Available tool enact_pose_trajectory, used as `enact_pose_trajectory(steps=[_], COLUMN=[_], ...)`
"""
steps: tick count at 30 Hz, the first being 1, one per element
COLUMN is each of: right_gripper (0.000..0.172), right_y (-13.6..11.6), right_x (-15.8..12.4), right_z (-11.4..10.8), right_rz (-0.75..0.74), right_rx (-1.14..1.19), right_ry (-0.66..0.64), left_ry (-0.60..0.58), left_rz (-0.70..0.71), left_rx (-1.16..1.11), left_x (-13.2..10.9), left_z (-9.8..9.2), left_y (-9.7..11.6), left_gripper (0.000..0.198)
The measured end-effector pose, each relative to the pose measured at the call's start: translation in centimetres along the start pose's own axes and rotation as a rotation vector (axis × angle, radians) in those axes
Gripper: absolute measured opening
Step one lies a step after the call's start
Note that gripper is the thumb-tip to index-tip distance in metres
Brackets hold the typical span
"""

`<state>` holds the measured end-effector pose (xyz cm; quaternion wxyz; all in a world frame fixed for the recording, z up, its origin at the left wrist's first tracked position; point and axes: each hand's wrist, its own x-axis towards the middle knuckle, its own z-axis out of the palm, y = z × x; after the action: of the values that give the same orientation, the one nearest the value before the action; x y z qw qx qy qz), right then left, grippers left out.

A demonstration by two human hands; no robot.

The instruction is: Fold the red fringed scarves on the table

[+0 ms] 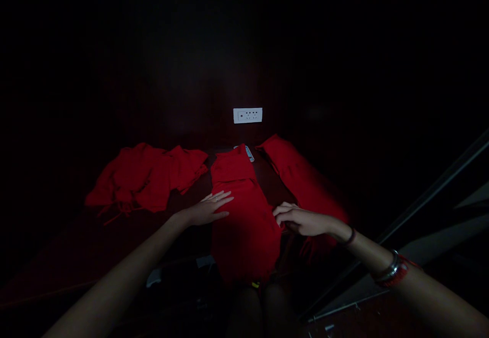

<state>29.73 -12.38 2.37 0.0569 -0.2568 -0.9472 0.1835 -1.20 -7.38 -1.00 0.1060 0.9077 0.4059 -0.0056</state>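
A long red cloth garment (244,226), folded narrow, lies on a dark table in front of me and hangs over its near edge. My left hand (208,208) rests flat on the garment's left side, fingers stretched out and a ring on one of them. At its right edge, my right hand (296,218) has curled fingers pinching the cloth. Another red garment (301,172) lies folded lengthwise just beyond my right hand. To the left is a crumpled red pile of cloth (141,175) with thin ties trailing from it.
A phone-like object (249,155) lies partly under the middle garment's far end. A white socket plate (247,115) is on the dark wall behind. A slanting pale-edged panel (431,193) stands at the right. The surroundings are very dark.
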Motion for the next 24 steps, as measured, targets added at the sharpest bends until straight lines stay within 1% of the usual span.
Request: enact_pose_trajectory(steps=[3,6,10,15,18,20,22,24], right_gripper=[0.031,0.028,0.032,0.035,0.04,0.043,0.041,0.036], right_y=[-0.6,-0.8,-0.6,-0.6,-0.4,-0.1,0.3,0.7], right_x=[0.3,0.7,0.7,-0.9,-2.3,-2.9,-2.9,-1.8], right_z=[0.2,0.3,0.2,-0.2,-1.0,-1.7,-2.3,-2.8], right_rz=[0.044,0.036,0.015,0.003,-0.045,-0.035,-0.007,0.023], right_rx=[-0.015,-0.039,-0.06,-0.067,0.032,0.12,0.175,0.165], right_ry=[-0.022,-0.062,-0.081,-0.118,-0.209,-0.23,-0.162,-0.018], left_ry=[0.005,0.013,0.022,0.046,0.034,0.03,0.072,0.154], left_rz=[-0.001,0.007,0.011,0.028,0.034,0.031,0.023,0.004], left_rx=[-0.01,-0.019,-0.028,-0.022,-0.013,0.001,0.028,0.05], left_x=[0.0,-0.1,-0.2,-0.2,-0.2,-0.3,-0.1,0.4], left_z=[0.1,0.0,0.1,0.3,0.1,-0.2,-0.5,-0.5], left_y=[0.1,0.1,0.0,-0.2,-0.1,0.2,0.6,1.0], left_gripper=[0.058,0.057,0.057,0.054,0.054,0.054,0.052,0.049])
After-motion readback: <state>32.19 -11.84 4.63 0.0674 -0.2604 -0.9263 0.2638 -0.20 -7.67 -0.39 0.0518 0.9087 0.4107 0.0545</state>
